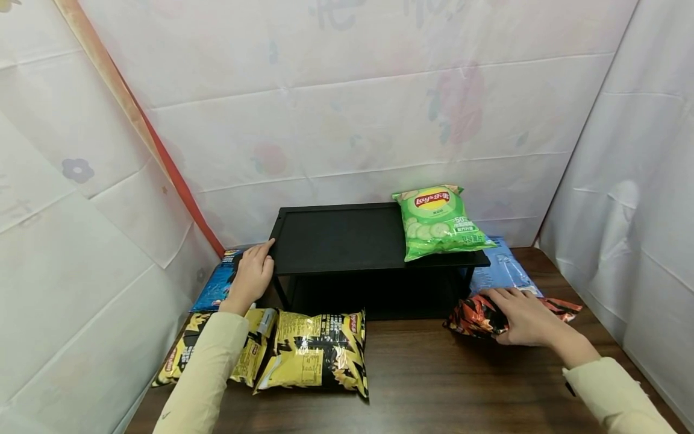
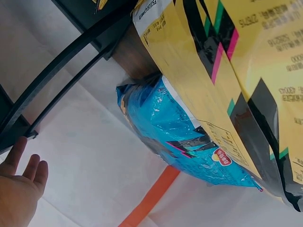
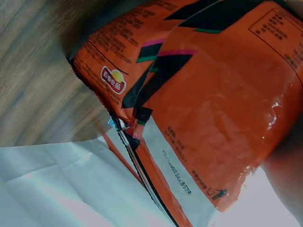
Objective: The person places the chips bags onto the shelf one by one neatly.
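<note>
In the head view my left hand (image 1: 250, 276) rests at the left edge of a black two-tier shelf (image 1: 336, 238). Its fingers look straight in the left wrist view, right at the shelf's frame (image 2: 57, 71). On the right, my right hand (image 1: 523, 316) grips an orange-red and black chip bag (image 1: 477, 316) from above, over the wooden table. The right wrist view shows that bag's printed back (image 3: 222, 99) up close; most of the hand is hidden there. A green chip bag (image 1: 439, 223) lies on the shelf's top, at its right end.
Yellow and black chip bags (image 1: 320, 352) lie in front of the shelf and to its left. A blue chip bag (image 1: 214, 286) is beside its left end, a light blue bag (image 1: 501, 265) behind its right end. White cloth (image 1: 347, 120) hangs around the wooden table (image 1: 417, 374).
</note>
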Tool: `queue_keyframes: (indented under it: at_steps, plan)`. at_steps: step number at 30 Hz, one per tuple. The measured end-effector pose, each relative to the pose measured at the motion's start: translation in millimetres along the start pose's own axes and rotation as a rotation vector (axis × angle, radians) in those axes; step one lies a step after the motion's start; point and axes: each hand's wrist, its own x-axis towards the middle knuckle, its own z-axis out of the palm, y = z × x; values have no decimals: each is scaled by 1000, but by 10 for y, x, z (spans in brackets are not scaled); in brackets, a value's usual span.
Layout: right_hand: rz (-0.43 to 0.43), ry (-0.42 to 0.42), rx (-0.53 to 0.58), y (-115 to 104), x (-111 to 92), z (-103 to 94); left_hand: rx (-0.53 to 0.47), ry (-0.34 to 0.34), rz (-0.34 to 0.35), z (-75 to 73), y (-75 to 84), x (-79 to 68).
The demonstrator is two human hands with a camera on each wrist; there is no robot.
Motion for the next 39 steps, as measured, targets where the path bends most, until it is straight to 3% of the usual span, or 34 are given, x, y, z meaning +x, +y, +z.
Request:
queue_keyframes:
  at_steps: [8,25,33,39]
  plan:
    - [-39,114,-78,-21,-4,100,-6,1,2,4,0,-7]
    - [-38,259,-190,-110,34,185,-11,11,12,4,-4,-9]
    - [-34,254,-253,-227,33,303,-17,5,8,5,1,-7]
    - [8,186,-236,-273,22,335,-17,2,4,8,-18,-4]
